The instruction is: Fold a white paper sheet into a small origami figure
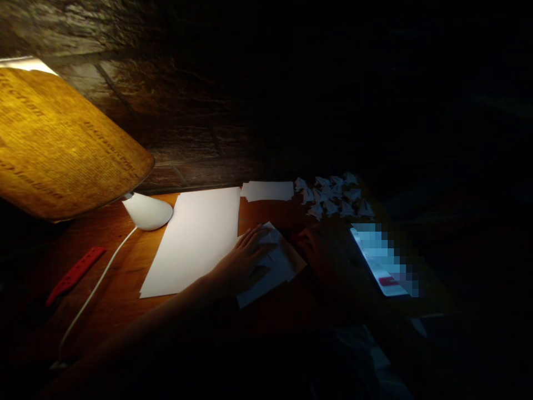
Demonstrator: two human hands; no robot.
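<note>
Two hands meet your half-folded sheet (283, 265) — left hand (245, 259) flat, fingers spread; right hand (325, 254) unreadable in shadow — next crease likely wants squared edges

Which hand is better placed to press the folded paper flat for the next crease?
Left, probably: the left hand lies flat on the folded paper, while the right hand sits in shadow near its right edge, beside the phone.
</note>
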